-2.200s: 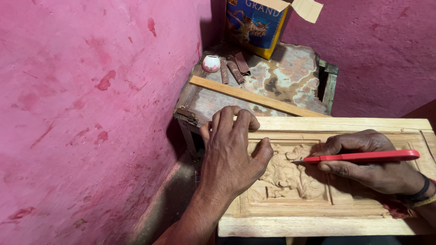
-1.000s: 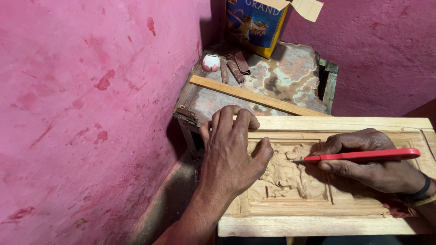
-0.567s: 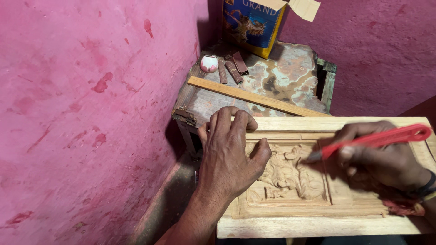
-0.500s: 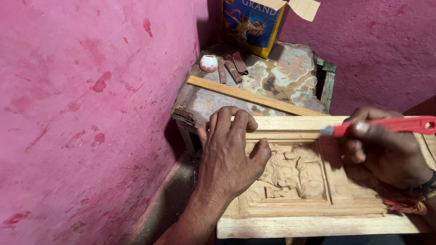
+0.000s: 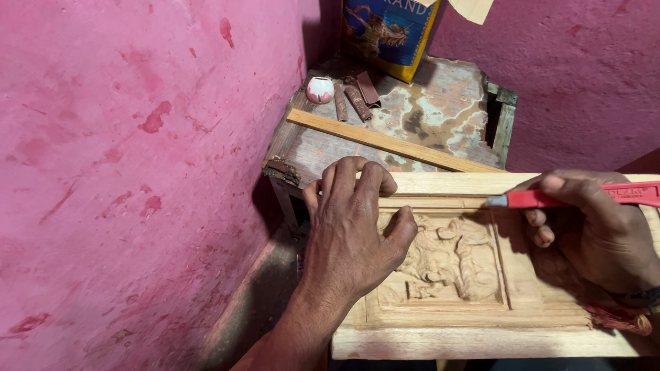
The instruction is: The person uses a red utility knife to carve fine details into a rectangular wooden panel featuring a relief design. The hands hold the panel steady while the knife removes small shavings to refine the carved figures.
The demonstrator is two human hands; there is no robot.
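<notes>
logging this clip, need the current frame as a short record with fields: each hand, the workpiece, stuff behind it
left hand: left hand lies flat on the carved wooden panel, pressing it down
right hand: right hand grips a red-handled tool, tip raised just above the panel
carving: relief figure inside a rectangular frame
behind: worn small table with a wooden strip, rolled sandpaper pieces, a small pink-white round object
wall: pink wall at left

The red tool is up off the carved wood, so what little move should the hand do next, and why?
Probably lower the red-handled tool so its tip meets the carved wooden panel again. The right hand holds it lifted above the carving's upper right edge, while the left hand lies flat on the panel's left end, steadying it.
</notes>
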